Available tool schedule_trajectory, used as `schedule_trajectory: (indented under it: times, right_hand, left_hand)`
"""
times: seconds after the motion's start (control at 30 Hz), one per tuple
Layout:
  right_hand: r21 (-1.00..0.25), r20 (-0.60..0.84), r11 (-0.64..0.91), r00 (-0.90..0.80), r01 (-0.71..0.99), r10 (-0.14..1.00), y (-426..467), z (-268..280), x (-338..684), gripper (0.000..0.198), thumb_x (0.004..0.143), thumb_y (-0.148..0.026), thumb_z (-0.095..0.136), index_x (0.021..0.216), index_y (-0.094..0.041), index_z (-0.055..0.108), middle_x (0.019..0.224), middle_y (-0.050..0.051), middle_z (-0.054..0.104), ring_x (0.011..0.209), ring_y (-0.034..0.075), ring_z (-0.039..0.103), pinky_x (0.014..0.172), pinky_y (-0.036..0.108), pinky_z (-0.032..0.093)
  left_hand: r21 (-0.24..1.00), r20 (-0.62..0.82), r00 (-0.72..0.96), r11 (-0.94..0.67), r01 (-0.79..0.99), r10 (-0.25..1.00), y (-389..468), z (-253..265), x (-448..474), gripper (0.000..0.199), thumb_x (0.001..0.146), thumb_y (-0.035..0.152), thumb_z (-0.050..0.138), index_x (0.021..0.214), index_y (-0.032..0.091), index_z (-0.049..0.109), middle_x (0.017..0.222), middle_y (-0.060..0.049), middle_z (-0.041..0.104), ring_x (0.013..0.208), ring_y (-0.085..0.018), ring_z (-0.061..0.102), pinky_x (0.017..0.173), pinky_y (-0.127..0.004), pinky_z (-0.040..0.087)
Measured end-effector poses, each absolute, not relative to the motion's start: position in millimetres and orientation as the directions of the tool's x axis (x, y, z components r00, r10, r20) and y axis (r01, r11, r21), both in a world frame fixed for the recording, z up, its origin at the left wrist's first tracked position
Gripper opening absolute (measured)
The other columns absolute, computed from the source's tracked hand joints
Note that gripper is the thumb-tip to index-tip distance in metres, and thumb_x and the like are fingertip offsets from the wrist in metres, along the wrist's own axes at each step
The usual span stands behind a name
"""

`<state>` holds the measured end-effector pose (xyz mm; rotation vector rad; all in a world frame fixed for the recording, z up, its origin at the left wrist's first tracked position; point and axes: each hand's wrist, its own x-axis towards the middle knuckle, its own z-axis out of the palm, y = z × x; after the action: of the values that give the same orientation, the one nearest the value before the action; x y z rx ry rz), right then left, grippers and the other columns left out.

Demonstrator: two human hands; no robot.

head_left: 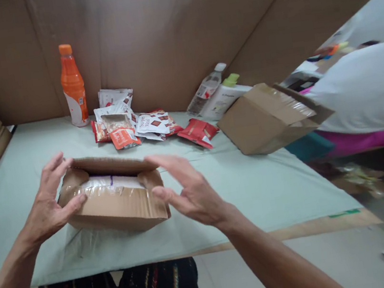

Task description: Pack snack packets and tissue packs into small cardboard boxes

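Note:
A small cardboard box (118,205) sits on the pale green cloth near the table's front edge, its back flap raised and clear tape along the front top edge. White packaging (111,181) with a purple line shows inside. My left hand (51,198) is at the box's left end, fingers apart, the thumb over the front flap. At the right end, my right hand (191,189) is spread with its fingers apart, thumb and fingertips close to the corner; whether they touch it I cannot tell.
Behind the box stand an orange bottle (73,87) and several snack packets (121,130). A red packet (198,133), a clear bottle (207,88), a white bottle (226,99) and another cardboard box (256,120) lie further right. Tall cardboard (147,40) walls the back. A person in white (367,89) is at right.

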<state>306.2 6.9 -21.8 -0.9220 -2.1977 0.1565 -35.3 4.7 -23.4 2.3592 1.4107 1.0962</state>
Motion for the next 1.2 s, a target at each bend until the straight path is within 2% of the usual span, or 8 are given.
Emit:
schedule_trajectory:
  times: [0.1,0.2,0.47,0.77,0.87,0.97,1.13,1.2]
  right_hand:
    - [-0.263,0.515,0.805,-0.628,0.531,0.583,0,-33,305,0.048,0.107,-0.047,0.05,0.145,-0.019,0.06,0.141,0.015,0.069,0.133,0.03,0.062,0.106,0.052,0.05]
    - [-0.226,0.446,0.816,-0.689,0.531,0.572,-6,-34,308,0.058,0.105,-0.055,0.051,0.15,-0.018,0.056,0.148,0.018,0.064,0.139,0.034,0.056,0.11,0.056,0.046]
    - [-0.163,0.114,0.846,-0.842,0.507,0.527,21,-5,285,0.084,0.091,-0.072,0.065,0.161,-0.03,0.046,0.171,0.019,0.031,0.156,0.043,0.028,0.119,0.067,0.029]
    - [-0.186,0.007,0.823,-0.836,0.537,0.548,21,9,290,0.076,0.092,-0.056,0.07,0.159,-0.028,0.049,0.172,0.021,0.029,0.154,0.044,0.029,0.11,0.065,0.038]
    - [-0.195,0.034,0.75,-0.76,0.632,0.649,-6,4,334,0.077,0.089,-0.051,0.073,0.16,-0.033,0.048,0.173,0.016,0.031,0.155,0.039,0.032,0.116,0.063,0.036]
    - [-0.193,0.108,0.586,-0.577,0.787,0.81,-35,-12,406,0.075,0.09,-0.048,0.072,0.16,-0.038,0.047,0.173,0.012,0.033,0.153,0.036,0.039,0.118,0.061,0.039]
    - [-0.209,0.201,0.171,-0.129,0.963,0.971,-64,-48,556,0.068,0.088,-0.064,0.067,0.148,-0.032,0.063,0.16,0.014,0.051,0.14,0.04,0.055,0.111,0.064,0.047]
    - [-0.239,0.217,-0.002,0.055,0.971,0.975,-66,-59,615,0.072,0.082,-0.068,0.07,0.141,-0.028,0.069,0.152,0.018,0.058,0.135,0.043,0.058,0.109,0.063,0.048]
  left_hand:
    - [0.502,0.46,0.357,-0.57,0.65,0.813,3,-23,-36,0.025,0.1,0.038,0.064,0.122,0.028,0.072,0.149,-0.006,0.062,0.148,-0.034,0.049,0.122,-0.06,0.045]
    - [0.528,0.48,0.363,-0.594,0.607,0.798,4,-25,-35,0.019,0.1,0.032,0.062,0.11,0.026,0.076,0.133,-0.006,0.073,0.143,-0.033,0.055,0.118,-0.058,0.05]
    - [0.491,0.488,0.367,-0.597,0.634,0.792,10,-27,-40,0.021,0.099,0.033,0.058,0.11,0.027,0.075,0.129,-0.006,0.074,0.139,-0.034,0.058,0.115,-0.059,0.052]
    - [0.52,0.442,0.329,-0.538,0.663,0.834,12,-27,-40,0.027,0.099,0.049,0.059,0.118,0.035,0.071,0.146,-0.001,0.064,0.141,-0.035,0.057,0.117,-0.059,0.049]
    - [0.542,0.403,0.288,-0.48,0.69,0.869,14,-29,-39,0.038,0.097,0.061,0.059,0.127,0.039,0.067,0.154,0.001,0.059,0.139,-0.038,0.06,0.114,-0.063,0.05]
    - [0.562,0.349,0.297,-0.452,0.692,0.889,25,-41,-35,0.041,0.094,0.068,0.059,0.12,0.038,0.072,0.144,-0.001,0.068,0.133,-0.039,0.064,0.107,-0.064,0.055]
    - [0.584,0.207,0.395,-0.436,0.684,0.895,48,-73,-13,0.053,0.09,0.075,0.057,0.112,0.031,0.077,0.138,-0.011,0.071,0.129,-0.041,0.065,0.065,-0.039,0.065]
    - [0.566,0.189,0.438,-0.462,0.683,0.879,55,-89,-5,0.053,0.092,0.073,0.055,0.112,0.029,0.077,0.138,-0.013,0.07,0.131,-0.04,0.064,0.066,-0.038,0.065]
